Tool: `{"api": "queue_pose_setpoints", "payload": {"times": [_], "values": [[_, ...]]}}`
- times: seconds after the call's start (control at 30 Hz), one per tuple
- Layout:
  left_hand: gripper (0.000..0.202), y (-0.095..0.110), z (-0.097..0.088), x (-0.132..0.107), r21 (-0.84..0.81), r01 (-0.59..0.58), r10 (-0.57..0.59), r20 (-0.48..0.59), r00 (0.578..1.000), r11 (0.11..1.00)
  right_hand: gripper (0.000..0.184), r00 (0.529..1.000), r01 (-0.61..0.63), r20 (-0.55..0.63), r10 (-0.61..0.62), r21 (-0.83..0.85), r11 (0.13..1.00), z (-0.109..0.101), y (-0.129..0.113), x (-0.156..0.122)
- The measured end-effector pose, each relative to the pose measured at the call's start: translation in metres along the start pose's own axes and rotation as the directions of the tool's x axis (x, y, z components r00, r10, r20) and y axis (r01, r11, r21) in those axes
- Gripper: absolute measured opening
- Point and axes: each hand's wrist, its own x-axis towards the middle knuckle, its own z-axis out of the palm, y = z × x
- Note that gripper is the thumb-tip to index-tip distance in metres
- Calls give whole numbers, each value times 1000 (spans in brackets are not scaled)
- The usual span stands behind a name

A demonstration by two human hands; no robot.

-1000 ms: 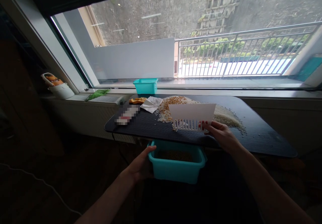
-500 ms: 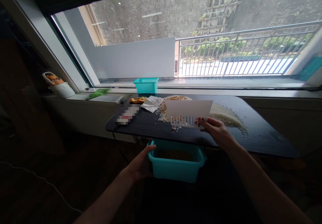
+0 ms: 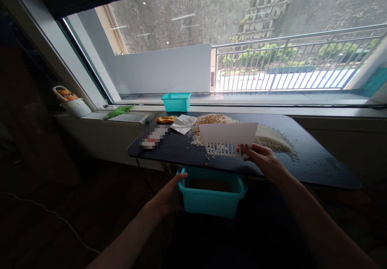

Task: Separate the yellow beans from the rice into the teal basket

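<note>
My left hand [image 3: 169, 194] grips the left end of a teal plastic bin [image 3: 213, 203], its thumb over the rim. Brownish grain lies in the bin, which sits just below the table's front edge. Between the thumb and fingers of my right hand [image 3: 266, 160] is a white slotted scraper [image 3: 229, 132], held at its lower right corner with the slots facing down. Behind the scraper spreads a heap of yellow corn kernels mixed with white grains [image 3: 211, 119], partly hidden by it. A pile of pale rice-like grain [image 3: 270, 136] lies to its right.
The dark table [image 3: 314, 160] stands against the window. A second teal bin [image 3: 177, 103] is at its back edge. Crumpled white tissue [image 3: 183, 124], an orange-yellow item [image 3: 166, 119] and a blurred packet [image 3: 155, 136] lie left. A white pot [image 3: 76, 107] stands on the sill.
My right hand has brought the scraper slightly down and toward me. Fewer loose kernels show below its slots. My left hand and the bin stay almost in place.
</note>
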Motion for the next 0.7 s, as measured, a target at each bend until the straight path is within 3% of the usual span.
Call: {"api": "queue_pose_setpoints", "payload": {"times": [0.33, 0.7], "values": [[57, 2, 2, -5, -30, -5, 6, 28, 1000, 1000, 41, 997, -10, 71, 16, -89, 996, 7, -5, -8], [56, 2, -1, -9, -55, -17, 18, 26, 999, 998, 39, 988, -19, 154, 28, -55, 998, 15, -1, -16]]}}
